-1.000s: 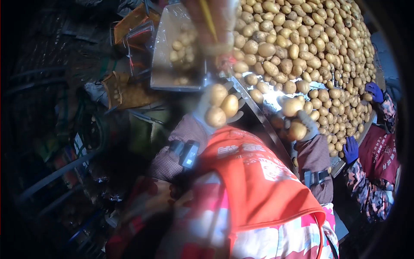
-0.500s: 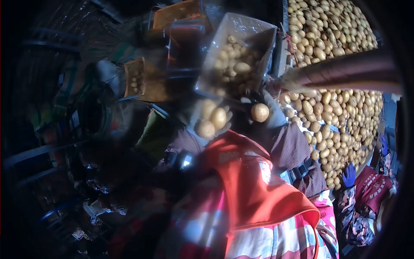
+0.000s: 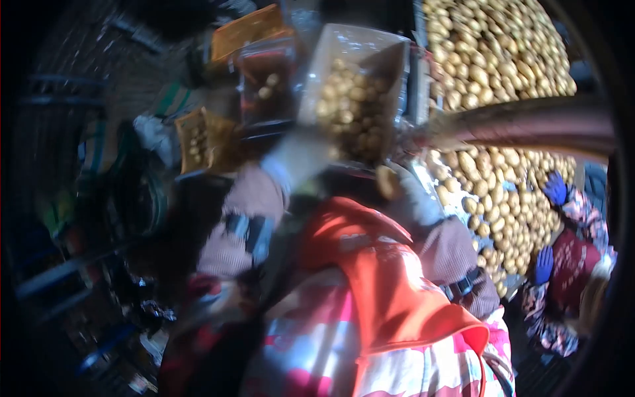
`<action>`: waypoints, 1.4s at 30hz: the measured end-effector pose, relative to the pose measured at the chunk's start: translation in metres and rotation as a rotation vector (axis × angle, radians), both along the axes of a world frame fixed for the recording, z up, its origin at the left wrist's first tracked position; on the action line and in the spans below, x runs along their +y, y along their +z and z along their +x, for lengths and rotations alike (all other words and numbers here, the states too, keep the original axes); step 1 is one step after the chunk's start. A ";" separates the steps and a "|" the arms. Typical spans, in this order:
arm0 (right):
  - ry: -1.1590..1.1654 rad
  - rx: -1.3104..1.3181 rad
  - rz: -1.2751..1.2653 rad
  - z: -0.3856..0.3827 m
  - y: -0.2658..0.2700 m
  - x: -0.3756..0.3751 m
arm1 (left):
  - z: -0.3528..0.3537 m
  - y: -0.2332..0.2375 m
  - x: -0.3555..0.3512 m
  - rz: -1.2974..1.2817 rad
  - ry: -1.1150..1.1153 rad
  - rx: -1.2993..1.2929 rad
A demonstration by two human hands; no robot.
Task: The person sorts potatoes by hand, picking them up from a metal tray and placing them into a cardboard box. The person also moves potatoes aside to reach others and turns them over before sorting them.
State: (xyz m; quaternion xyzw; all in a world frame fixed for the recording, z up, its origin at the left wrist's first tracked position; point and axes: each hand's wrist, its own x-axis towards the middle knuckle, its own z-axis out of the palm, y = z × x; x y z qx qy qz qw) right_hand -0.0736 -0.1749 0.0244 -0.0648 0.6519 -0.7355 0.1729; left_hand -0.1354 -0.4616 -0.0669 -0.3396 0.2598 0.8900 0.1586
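Note:
My left hand (image 3: 305,153), in a pale glove, is smeared by motion at the near left corner of a plastic-lined box (image 3: 324,49). Its fingers cannot be made out, and no potato shows in it. Inside that box lies a heap of potatoes (image 3: 350,96). Close to the box's near right side, my gloved right hand (image 3: 420,197) is closed on a blurred potato (image 3: 388,182). A dark red lined crate (image 3: 248,109) stands left of the box, with a couple of pale, blurred potatoes (image 3: 268,86) in it.
A large spread of potatoes (image 3: 489,59) covers the right side, crossed by a thick pipe-like bar (image 3: 529,124). Orange crates (image 3: 248,32) stand at the back and left. At right, a co-worker's purple-gloved hands (image 3: 544,264) are by the potatoes.
My left hand, which held several potatoes, has moved up and left toward the boxes and no longer shows them. Pale potatoes now appear in the dark red crate. The co-worker's hands have shifted.

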 end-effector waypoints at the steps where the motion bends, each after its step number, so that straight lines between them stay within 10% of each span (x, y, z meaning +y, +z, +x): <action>1: 0.006 0.066 -0.016 0.005 -0.001 0.001 | 0.008 0.003 0.016 0.080 -0.030 -0.041; 6: 0.014 0.567 0.804 0.026 0.018 0.054 | 0.028 0.008 0.055 0.284 -0.154 -0.246; 8: -0.223 0.318 0.678 0.037 0.006 0.082 | -0.007 -0.041 -0.016 -0.116 -0.320 0.026; 15: -0.609 0.432 1.585 0.160 -0.041 0.195 | -0.070 0.030 0.025 -0.275 -0.517 0.181; 20: -0.886 0.190 1.484 0.240 -0.070 0.248 | -0.030 0.054 0.135 -0.031 -1.096 0.120; 28: -0.955 -0.250 1.637 0.341 -0.056 0.360 | 0.071 0.062 0.338 -0.242 -1.357 0.010; 30: -1.263 0.041 1.578 0.341 -0.078 0.419 | 0.077 0.068 0.368 -0.313 -1.370 0.046; 34: -0.973 -0.715 1.139 0.272 -0.038 0.485 | 0.082 0.034 0.396 -0.495 -1.385 0.008; 40: -0.896 -0.308 1.207 0.252 -0.078 0.465 | 0.081 0.034 0.398 -0.541 -1.323 -0.013; 42: -0.755 -0.204 1.606 0.292 -0.072 0.459 | 0.081 0.022 0.399 -0.543 -1.271 -0.059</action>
